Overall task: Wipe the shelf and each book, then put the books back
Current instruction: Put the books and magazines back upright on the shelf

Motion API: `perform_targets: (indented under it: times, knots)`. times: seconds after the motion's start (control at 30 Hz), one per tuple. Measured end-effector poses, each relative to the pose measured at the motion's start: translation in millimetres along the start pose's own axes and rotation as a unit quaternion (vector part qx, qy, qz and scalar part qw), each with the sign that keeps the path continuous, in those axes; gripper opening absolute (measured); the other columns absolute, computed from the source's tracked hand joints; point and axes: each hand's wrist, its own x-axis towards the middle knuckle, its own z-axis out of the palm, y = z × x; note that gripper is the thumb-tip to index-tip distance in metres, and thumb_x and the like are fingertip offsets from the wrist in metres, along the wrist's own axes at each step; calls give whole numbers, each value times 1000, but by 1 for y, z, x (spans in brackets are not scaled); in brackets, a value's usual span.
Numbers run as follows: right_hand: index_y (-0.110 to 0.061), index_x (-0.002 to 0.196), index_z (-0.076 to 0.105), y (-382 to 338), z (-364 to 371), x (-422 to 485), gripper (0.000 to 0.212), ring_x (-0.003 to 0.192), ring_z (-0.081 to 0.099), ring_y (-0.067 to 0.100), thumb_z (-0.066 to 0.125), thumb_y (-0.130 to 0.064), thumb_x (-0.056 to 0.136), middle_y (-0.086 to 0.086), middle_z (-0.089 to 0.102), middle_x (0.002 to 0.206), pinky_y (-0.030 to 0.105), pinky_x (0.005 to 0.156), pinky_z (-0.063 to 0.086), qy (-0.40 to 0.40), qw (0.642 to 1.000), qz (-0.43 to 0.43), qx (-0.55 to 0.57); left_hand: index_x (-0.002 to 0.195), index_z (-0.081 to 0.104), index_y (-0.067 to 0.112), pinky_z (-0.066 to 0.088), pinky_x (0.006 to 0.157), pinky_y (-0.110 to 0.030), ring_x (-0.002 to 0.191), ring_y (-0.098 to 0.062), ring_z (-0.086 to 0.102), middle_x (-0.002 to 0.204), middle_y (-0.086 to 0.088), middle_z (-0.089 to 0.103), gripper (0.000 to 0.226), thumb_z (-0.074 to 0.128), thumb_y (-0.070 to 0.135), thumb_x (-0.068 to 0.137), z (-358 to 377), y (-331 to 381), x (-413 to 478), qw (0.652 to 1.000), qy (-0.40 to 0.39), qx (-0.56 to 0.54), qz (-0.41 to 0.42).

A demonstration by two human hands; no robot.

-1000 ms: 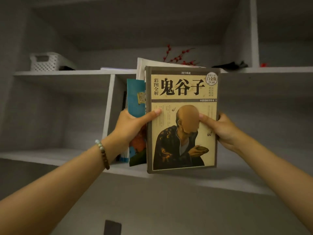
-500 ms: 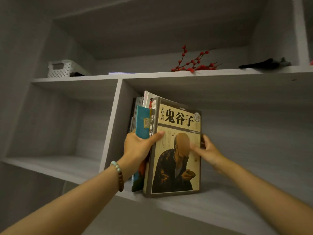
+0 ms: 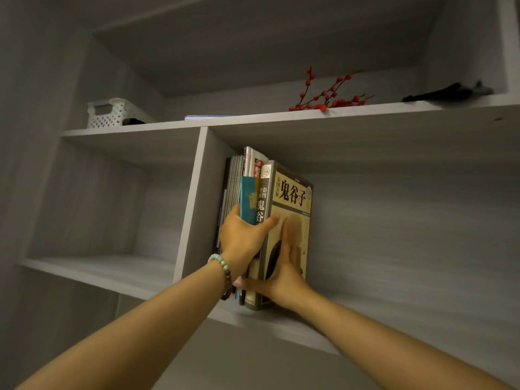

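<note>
The left hand [image 3: 243,239] grips a bundle of books [image 3: 249,198] from the spine side, fingers wrapped behind them and the thumb laid across the cover of the yellow book [image 3: 292,198] at the front. The right hand [image 3: 285,273] is released: its fingers lie straight and flat on that same cover, with the thumb reaching across the lower spines.

The books stand upright on the shelf [image 3: 394,313], close against the divider [image 3: 194,206] at its left end, their bottom edges near the front lip. This looks like the last step, putting the books back.

The next move probably calls for a push further in and toward the divider until the row stands by itself, then a slow letting go, right hand last, since the thin magazines behind could slump.

On the level above sit a white basket [image 3: 108,112], a berry sprig [image 3: 327,98] and a dark bundle [image 3: 447,92]; whether that bundle is a cloth I cannot tell.
</note>
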Motion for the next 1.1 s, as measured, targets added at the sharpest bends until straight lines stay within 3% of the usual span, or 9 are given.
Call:
perform_targets:
  times: [0.1,0.2,0.37,0.47,0.73,0.83,0.97,1.03,1.1]
  knots:
    - [-46,116,-49,4,-10,5,148,142,-16,14,85,-55,54,-4,-28,153,45,119,3,-39,999,-37,-6,116,49,21,50,64,-18,83,-6,62,96,6,62,48,73,38,78,-6,-5,8,995,-72,68,18]
    - [-52,117,-50,14,-18,7,150,141,-26,11,83,-62,49,-16,-45,144,50,120,6,-60,993,-94,26,120,50,20,52,67,-18,85,-5,65,100,5,65,49,61,50,83,-19,-7,11,977,-176,117,35]
    - [-50,129,-41,25,-16,17,151,147,-8,14,85,-62,48,-17,-29,153,52,117,19,-85,990,-89,67,121,50,10,49,88,-31,106,-23,60,115,-13,61,49,34,48,95,-41,2,17,954,-271,128,34]
    - [-51,133,-37,26,-16,20,147,146,-2,11,87,-51,55,-18,-22,155,49,117,22,-123,985,-94,80,124,47,16,53,89,-33,104,-15,61,115,-5,61,30,40,30,99,-52,-5,20,950,-277,140,46]
    - [-50,137,-30,37,-11,33,148,145,11,8,89,-51,51,-18,-7,157,47,114,30,-123,982,-93,108,129,46,18,55,83,-26,102,-8,63,122,1,60,37,55,20,93,-41,-22,31,963,-246,100,47]
    - [-49,136,-34,35,-1,37,150,145,14,9,90,-50,50,-15,-5,158,47,113,32,-126,980,-81,134,127,50,19,57,74,-24,89,-9,66,120,-1,61,39,62,23,89,-43,-24,35,960,-199,174,95]
    - [-53,133,-35,36,10,41,152,146,12,15,88,-59,44,-13,-4,158,51,113,31,-95,983,-70,142,143,34,21,51,89,-26,101,-8,57,130,1,52,60,59,33,90,-48,-25,30,901,-192,344,183]
    - [-52,133,-34,36,11,42,150,146,12,16,86,-61,45,-14,-2,158,51,113,31,-91,984,-76,136,151,4,24,33,109,-30,133,-11,34,153,4,24,75,48,41,94,-54,-32,24,852,-197,433,219]
    - [-55,131,-36,34,15,44,147,146,10,18,85,-60,47,-12,-3,159,54,112,30,-74,986,-84,124,145,-19,28,3,117,-30,144,-8,-8,154,10,-17,70,25,50,96,-61,-37,20,790,-205,516,260]
